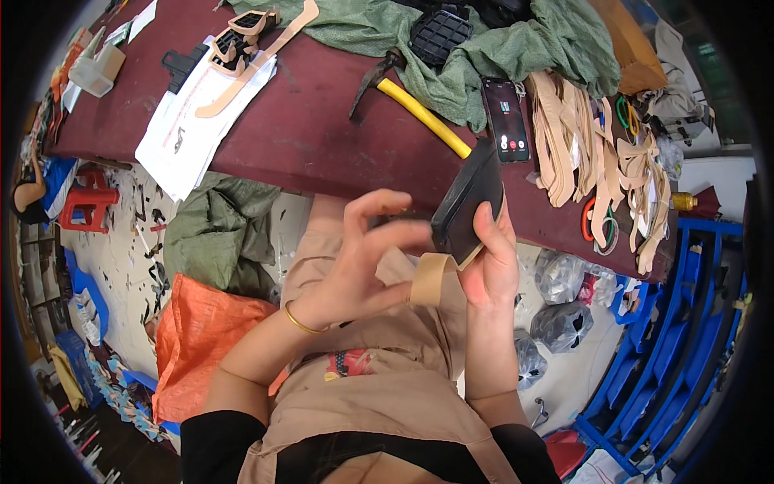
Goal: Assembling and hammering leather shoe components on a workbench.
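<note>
My right hand (493,262) grips a black wedge-shaped block (472,202), perhaps a shoe sole, with the thumb pressed along its side. A tan strip (433,280) curves out from the block's lower end. At its left, my left hand (367,254) has its fingers apart and curled toward the block, the fingertips blurred by motion. The left thumb points at the strip; whether it touches cannot be made out. Just beyond the block lies a hammer (423,117) with a yellow handle, part of which the block hides.
A dark red table (298,153) spans the far side. On it are papers (185,133), tan strap pieces (564,137), a phone (506,119), scissors (592,222) and green cloth (339,28). An orange sack (201,331) stands left; a blue rack (669,347) stands right.
</note>
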A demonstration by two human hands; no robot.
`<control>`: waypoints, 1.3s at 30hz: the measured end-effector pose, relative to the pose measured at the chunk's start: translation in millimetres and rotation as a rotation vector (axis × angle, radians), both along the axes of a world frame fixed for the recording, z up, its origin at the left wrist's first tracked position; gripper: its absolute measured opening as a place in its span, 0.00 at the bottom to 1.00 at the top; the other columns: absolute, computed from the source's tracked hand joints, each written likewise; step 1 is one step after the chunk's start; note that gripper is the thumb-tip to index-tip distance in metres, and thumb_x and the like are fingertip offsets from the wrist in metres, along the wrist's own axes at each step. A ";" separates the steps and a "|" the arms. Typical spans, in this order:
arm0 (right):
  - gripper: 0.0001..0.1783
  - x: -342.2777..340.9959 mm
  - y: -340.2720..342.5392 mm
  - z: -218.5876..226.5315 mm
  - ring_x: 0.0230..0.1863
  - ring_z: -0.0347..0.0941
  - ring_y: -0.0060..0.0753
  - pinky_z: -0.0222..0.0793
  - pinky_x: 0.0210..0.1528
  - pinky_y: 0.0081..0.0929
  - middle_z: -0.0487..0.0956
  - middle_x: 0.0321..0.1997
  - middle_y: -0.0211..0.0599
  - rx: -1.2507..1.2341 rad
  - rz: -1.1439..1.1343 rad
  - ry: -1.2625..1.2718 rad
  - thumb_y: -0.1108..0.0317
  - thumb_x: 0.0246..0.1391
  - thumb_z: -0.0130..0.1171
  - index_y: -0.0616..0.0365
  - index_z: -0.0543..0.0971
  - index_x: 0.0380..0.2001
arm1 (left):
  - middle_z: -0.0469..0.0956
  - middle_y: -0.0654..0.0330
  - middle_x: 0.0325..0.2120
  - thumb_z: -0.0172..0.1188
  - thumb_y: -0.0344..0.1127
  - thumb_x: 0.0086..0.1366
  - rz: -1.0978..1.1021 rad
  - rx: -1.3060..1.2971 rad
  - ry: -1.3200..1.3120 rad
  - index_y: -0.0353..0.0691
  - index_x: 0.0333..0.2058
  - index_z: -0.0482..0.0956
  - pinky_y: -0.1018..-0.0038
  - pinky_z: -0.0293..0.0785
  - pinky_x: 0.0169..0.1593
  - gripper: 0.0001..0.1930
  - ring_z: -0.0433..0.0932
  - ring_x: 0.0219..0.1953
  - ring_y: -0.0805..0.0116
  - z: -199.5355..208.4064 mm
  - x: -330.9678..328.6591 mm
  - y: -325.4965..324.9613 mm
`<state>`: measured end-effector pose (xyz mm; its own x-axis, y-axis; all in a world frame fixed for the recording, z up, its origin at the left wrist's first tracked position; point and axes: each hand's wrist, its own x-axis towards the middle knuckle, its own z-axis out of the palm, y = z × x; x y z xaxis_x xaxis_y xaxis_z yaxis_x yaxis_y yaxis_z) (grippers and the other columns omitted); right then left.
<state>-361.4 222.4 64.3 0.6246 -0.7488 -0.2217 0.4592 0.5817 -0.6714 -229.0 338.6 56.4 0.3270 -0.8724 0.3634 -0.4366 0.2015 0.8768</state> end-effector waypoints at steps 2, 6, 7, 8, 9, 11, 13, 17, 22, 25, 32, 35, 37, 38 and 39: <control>0.28 1.0 1.0 -3.0 0.51 0.70 0.28 0.68 0.54 0.30 0.71 0.53 0.32 0.091 0.007 -0.002 0.68 0.59 0.53 0.55 0.59 0.61 | 0.58 0.52 0.53 0.69 0.26 0.45 -0.155 -0.239 0.112 0.45 0.46 0.75 0.69 0.65 0.53 0.26 0.61 0.55 0.58 -3.0 1.3 3.1; 0.27 2.3 0.7 -7.0 0.50 0.71 0.29 0.68 0.53 0.30 0.72 0.52 0.33 0.140 0.018 -0.008 0.68 0.60 0.52 0.55 0.59 0.61 | 0.68 0.56 0.42 0.64 0.24 0.51 -0.249 -0.252 0.455 0.43 0.35 0.80 0.69 0.70 0.47 0.11 0.70 0.46 0.61 8.9 4.8 0.1; 0.27 3.2 0.0 -6.4 0.50 0.71 0.29 0.69 0.53 0.30 0.72 0.52 0.33 0.141 -0.013 0.015 0.68 0.60 0.52 0.55 0.60 0.61 | 0.74 0.55 0.37 0.63 0.26 0.54 -0.162 -0.226 0.584 0.38 0.33 0.81 0.69 0.74 0.42 0.07 0.74 0.42 0.60 11.3 0.4 3.5; 0.27 3.8 -0.9 -6.1 0.50 0.71 0.29 0.69 0.53 0.30 0.72 0.52 0.33 0.141 -0.044 0.039 0.68 0.60 0.52 0.56 0.60 0.61 | 0.74 0.55 0.37 0.63 0.26 0.54 -0.163 -0.224 0.584 0.38 0.33 0.81 0.69 0.74 0.42 0.07 0.74 0.42 0.60 9.6 1.7 2.4; 0.27 2.8 -2.5 -6.5 0.50 0.71 0.29 0.69 0.53 0.30 0.72 0.52 0.33 0.142 -0.049 0.040 0.68 0.60 0.52 0.56 0.60 0.61 | 0.76 0.55 0.36 0.62 0.31 0.56 -0.218 -0.225 0.613 0.36 0.33 0.81 0.69 0.75 0.40 0.08 0.76 0.40 0.60 6.1 4.1 1.1; 0.28 0.0 -5.9 -7.3 0.50 0.71 0.29 0.70 0.52 0.29 0.72 0.52 0.33 0.109 -0.055 0.030 0.68 0.59 0.53 0.56 0.60 0.61 | 0.79 0.53 0.32 0.58 0.53 0.59 -0.406 -0.065 0.629 0.31 0.35 0.80 0.70 0.77 0.37 0.25 0.80 0.32 0.59 13.3 13.9 7.9; 0.28 1.0 -5.0 -3.9 0.49 0.72 0.29 0.70 0.52 0.29 0.72 0.52 0.33 0.051 -0.071 0.038 0.69 0.58 0.54 0.56 0.60 0.60 | 0.79 0.52 0.33 0.56 0.59 0.58 -0.685 -0.080 0.965 0.31 0.36 0.80 0.70 0.77 0.36 0.30 0.80 0.31 0.60 17.1 22.5 0.7; 0.28 2.9 -5.9 7.1 0.49 0.72 0.30 0.72 0.51 0.29 0.72 0.51 0.35 -0.075 -0.074 0.085 0.70 0.56 0.56 0.57 0.61 0.60 | 0.76 0.53 0.32 0.55 0.59 0.59 -0.624 -0.100 1.260 0.32 0.39 0.78 0.74 0.76 0.35 0.30 0.78 0.28 0.64 -1.5 44.8 0.8; 0.27 3.9 -2.8 2.5 0.49 0.72 0.31 0.72 0.52 0.32 0.73 0.51 0.36 0.022 -0.032 0.084 0.72 0.56 0.56 0.57 0.62 0.58 | 0.66 0.54 0.44 0.64 0.22 0.49 -0.164 -0.087 -0.006 0.37 0.40 0.79 0.75 0.74 0.42 0.16 0.72 0.41 0.67 20.0 23.0 -14.0; 0.27 4.9 0.9 3.2 0.50 0.72 0.32 0.72 0.53 0.33 0.73 0.51 0.36 0.083 -0.017 0.043 0.74 0.55 0.57 0.56 0.63 0.57 | 0.66 0.56 0.45 0.64 0.20 0.50 -0.170 -0.073 -0.010 0.39 0.42 0.79 0.78 0.75 0.40 0.18 0.74 0.39 0.68 18.6 20.4 -14.8; 0.24 13.2 8.7 8.2 0.48 0.73 0.29 0.71 0.50 0.30 0.73 0.49 0.36 0.061 0.002 0.079 0.68 0.59 0.53 0.57 0.63 0.57 | 0.64 0.59 0.46 0.62 0.20 0.52 -0.231 -0.005 0.396 0.39 0.42 0.78 0.80 0.73 0.42 0.17 0.71 0.39 0.75 8.0 20.1 -13.3; 0.25 14.1 11.3 4.6 0.48 0.72 0.29 0.71 0.51 0.30 0.73 0.50 0.36 0.058 -0.010 0.066 0.69 0.58 0.54 0.57 0.62 0.58 | 0.63 0.61 0.45 0.62 0.21 0.53 -0.249 -0.050 0.501 0.39 0.42 0.77 0.81 0.70 0.42 0.16 0.68 0.39 0.78 5.1 17.2 -15.3; 0.26 13.7 15.8 -1.2 0.50 0.71 0.30 0.70 0.52 0.30 0.71 0.51 0.37 0.012 -0.053 0.085 0.70 0.57 0.55 0.58 0.61 0.58 | 0.63 0.61 0.45 0.62 0.22 0.53 -0.231 -0.025 0.477 0.38 0.42 0.75 0.81 0.68 0.41 0.16 0.67 0.39 0.77 2.9 16.6 -14.1; 0.28 13.3 17.2 -2.8 0.51 0.70 0.30 0.69 0.54 0.31 0.70 0.53 0.38 -0.032 -0.096 0.104 0.71 0.56 0.57 0.58 0.60 0.58 | 0.63 0.61 0.45 0.62 0.22 0.53 -0.232 -0.027 0.476 0.38 0.42 0.75 0.81 0.68 0.41 0.16 0.67 0.39 0.77 1.2 13.7 -13.1; 0.28 14.0 16.5 -2.6 0.51 0.70 0.30 0.69 0.54 0.31 0.70 0.53 0.38 -0.031 -0.096 0.104 0.71 0.56 0.57 0.58 0.60 0.58 | 0.63 0.61 0.44 0.61 0.22 0.53 -0.177 -0.011 0.411 0.38 0.42 0.73 0.81 0.68 0.41 0.16 0.67 0.39 0.77 -1.3 9.8 -12.5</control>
<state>-347.5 238.9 61.6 0.5245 -0.8115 -0.2574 0.4389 0.5168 -0.7350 -219.2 326.1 55.1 0.2924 -0.9247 0.2437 -0.0105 0.2517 0.9677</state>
